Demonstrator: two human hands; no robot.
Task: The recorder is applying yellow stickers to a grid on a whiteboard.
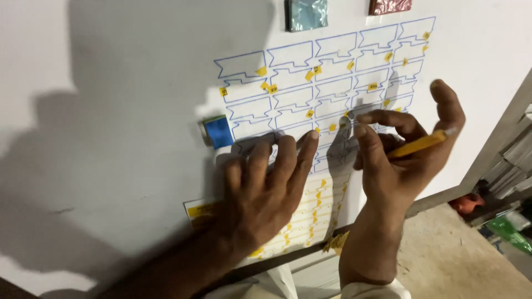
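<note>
On the white desk (111, 138), a sheet (332, 83) printed with rows of blue-outlined notched shapes lay flat, and a lower sheet with yellow outlines (318, 210) showed beneath the wrists. The left hand (266, 194) pressed down flat on the blue sheet, its fingers (285, 152) spread apart and gripping nothing, their tips at the lower rows of shapes. The right hand (399, 155) had its fingers closed around a yellow pencil (418, 145), the shaft running across the palm, while the forefinger and middle finger pinched at a small pale piece (344, 120), seemingly being lifted or pressed at one outline; what exactly it was could not be told. Small yellow tags (261, 71) sat on most outlines across the upper rows, so much of the sheet seemed already marked, with the lower rows under the hands probably left to handle. A blue block (218, 133) lay just beside the left fingertips, and two shiny squares, teal (306, 14) and reddish (390, 5), sat beyond the sheet's far edge.
</note>
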